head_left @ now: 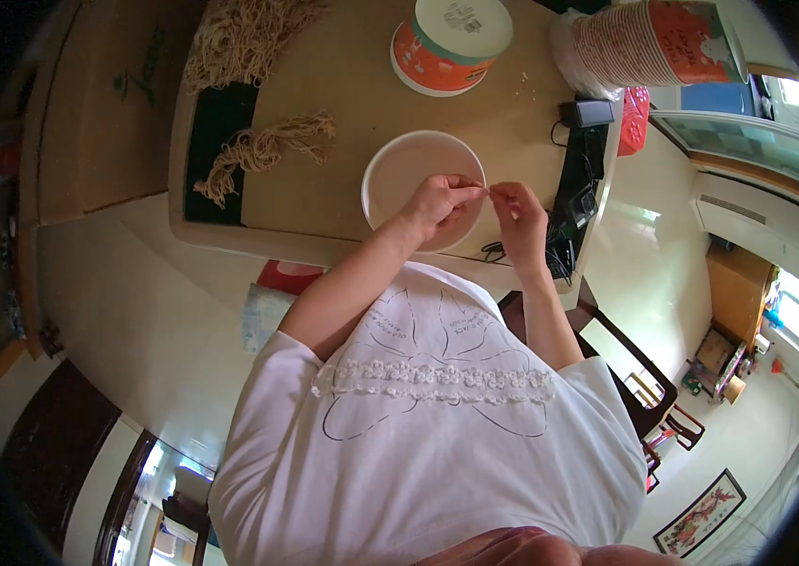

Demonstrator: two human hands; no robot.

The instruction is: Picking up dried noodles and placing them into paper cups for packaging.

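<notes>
Left fingers (461, 196) and right fingers (503, 195) meet, pinched, above tub (398, 177)

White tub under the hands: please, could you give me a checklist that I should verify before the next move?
1. White tub open at the top: ok.
2. Left hand and right hand close together, fingers pinching: ok.
3. What is between the fingertips: cannot tell, too small.
4. String bundle apart from the tub: ok, it lies to the left.
5. Tabletop free of crumbs: not ok, pale bits lie near the orange bucket.
</notes>
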